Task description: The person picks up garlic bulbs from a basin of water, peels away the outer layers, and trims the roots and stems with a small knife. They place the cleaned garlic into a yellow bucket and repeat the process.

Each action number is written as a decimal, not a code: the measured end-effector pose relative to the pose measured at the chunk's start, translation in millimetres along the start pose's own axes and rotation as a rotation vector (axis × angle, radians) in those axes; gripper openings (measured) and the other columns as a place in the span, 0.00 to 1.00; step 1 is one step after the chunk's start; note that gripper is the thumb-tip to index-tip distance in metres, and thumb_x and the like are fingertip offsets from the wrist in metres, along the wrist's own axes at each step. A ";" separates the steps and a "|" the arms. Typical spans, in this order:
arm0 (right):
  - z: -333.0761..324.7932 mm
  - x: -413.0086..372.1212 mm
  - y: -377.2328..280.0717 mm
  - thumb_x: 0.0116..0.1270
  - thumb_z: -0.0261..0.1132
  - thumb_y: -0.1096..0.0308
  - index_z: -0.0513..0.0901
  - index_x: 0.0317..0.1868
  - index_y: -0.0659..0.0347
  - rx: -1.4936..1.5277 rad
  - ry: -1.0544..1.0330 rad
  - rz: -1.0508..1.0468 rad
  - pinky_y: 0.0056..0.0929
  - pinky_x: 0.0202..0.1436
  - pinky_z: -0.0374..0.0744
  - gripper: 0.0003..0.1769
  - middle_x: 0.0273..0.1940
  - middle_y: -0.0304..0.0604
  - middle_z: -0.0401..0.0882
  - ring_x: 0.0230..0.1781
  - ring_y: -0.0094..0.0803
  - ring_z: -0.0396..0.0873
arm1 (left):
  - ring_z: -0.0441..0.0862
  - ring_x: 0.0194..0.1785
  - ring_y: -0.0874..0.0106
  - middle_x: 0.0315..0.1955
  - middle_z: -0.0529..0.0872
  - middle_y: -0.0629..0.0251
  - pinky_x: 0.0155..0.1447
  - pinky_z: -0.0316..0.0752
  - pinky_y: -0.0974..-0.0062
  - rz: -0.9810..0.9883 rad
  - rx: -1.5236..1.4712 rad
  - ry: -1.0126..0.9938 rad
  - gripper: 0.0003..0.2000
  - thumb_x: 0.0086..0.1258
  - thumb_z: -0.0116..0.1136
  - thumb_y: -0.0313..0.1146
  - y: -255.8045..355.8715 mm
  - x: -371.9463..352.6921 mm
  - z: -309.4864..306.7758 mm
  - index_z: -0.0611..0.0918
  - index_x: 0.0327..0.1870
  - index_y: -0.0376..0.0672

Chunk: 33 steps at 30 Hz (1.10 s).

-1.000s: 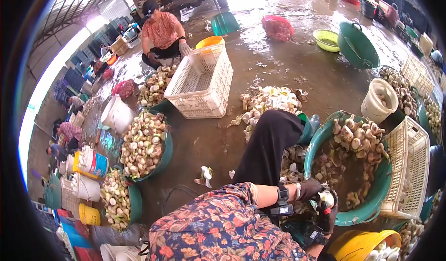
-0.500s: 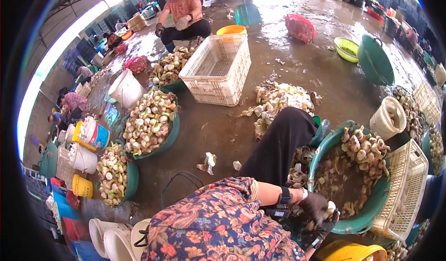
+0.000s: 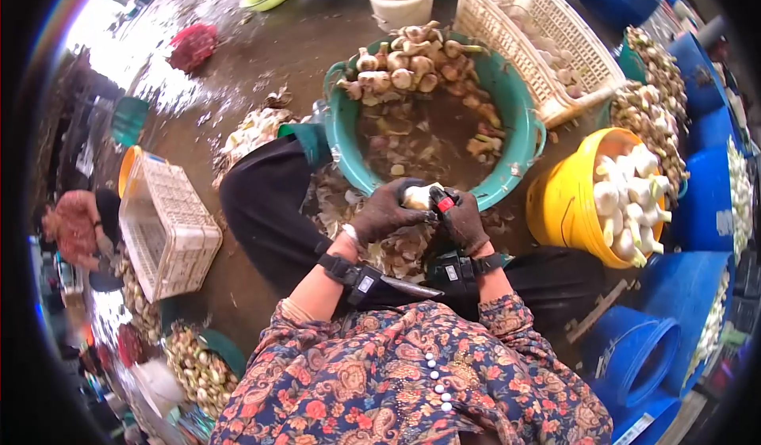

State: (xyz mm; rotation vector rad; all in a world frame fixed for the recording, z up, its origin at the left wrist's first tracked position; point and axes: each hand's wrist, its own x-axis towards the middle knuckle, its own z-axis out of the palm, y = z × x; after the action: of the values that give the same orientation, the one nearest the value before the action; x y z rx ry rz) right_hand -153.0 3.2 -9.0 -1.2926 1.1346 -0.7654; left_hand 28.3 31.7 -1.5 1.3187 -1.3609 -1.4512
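Note:
My left hand (image 3: 384, 217), in a dark glove, is closed around a whitish garlic bulb (image 3: 418, 197). Pressed close to the bulb is my right hand (image 3: 466, 225), also gloved and closed, gripping a small black tool with a red part (image 3: 445, 204); its working end is hidden. Both hands are just over the near rim of a green tub (image 3: 336, 140). Unpeeled garlic bulbs (image 3: 412, 61) are heaped at the tub's far side, with loose debris on its bottom. Garlic skins (image 3: 396, 259) lie on the ground between my legs.
At right stands a yellow bucket (image 3: 543, 207) with white garlic bulbs (image 3: 626, 199). Blue barrels (image 3: 634, 350) line the right side. A cream plastic crate (image 3: 583, 108) sits behind the tub, another crate (image 3: 186, 243) at left. A person (image 3: 75, 223) sits beyond it.
My view has swung to the right and down, bringing both hands and the tub to the middle. The garlic bulb stays at my hands, which show more clearly now.

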 end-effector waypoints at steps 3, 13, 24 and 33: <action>-0.5 -0.3 0.2 0.67 0.60 0.63 0.82 0.38 0.66 0.274 0.002 0.127 0.21 0.31 0.72 0.13 0.28 0.35 0.79 0.28 0.19 0.73 | 0.78 0.47 0.77 0.48 0.79 0.64 0.51 0.76 0.77 -0.194 -0.166 -0.075 0.30 0.55 0.70 0.32 33.5 -1.3 -9.8 0.71 0.58 0.35; -7.4 -21.9 -8.4 0.71 0.49 0.44 0.78 0.45 0.58 0.737 -0.109 0.305 0.20 0.28 0.73 0.25 0.32 0.33 0.77 0.27 0.21 0.74 | 0.73 0.55 0.73 0.51 0.77 0.64 0.60 0.68 0.74 0.233 0.245 0.027 0.38 0.48 0.74 0.34 36.0 2.9 22.9 0.69 0.62 0.38; -43.9 -29.5 6.4 0.62 0.58 0.50 0.77 0.43 0.65 -0.574 -0.074 0.188 0.39 0.42 0.75 0.24 0.37 0.61 0.78 0.42 0.54 0.77 | 0.79 0.34 0.76 0.32 0.84 0.61 0.40 0.74 0.78 0.343 0.510 -0.047 0.12 0.57 0.66 0.27 39.0 -2.8 36.9 0.82 0.43 0.40; -30.7 -29.1 -8.4 0.51 0.72 0.69 0.71 0.55 0.61 0.404 -0.144 -0.190 0.27 0.54 0.73 0.30 0.48 0.38 0.75 0.47 0.26 0.74 | 0.82 0.40 0.67 0.38 0.84 0.61 0.46 0.75 0.73 0.512 0.460 0.142 0.10 0.70 0.49 0.26 1.6 0.0 31.2 0.78 0.49 0.35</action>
State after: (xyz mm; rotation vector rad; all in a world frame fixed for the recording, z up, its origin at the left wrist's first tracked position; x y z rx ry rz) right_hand -189.5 18.5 8.1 -1.0993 0.7021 -0.9693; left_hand -2.3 38.3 -2.7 1.1879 -1.8349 -0.7133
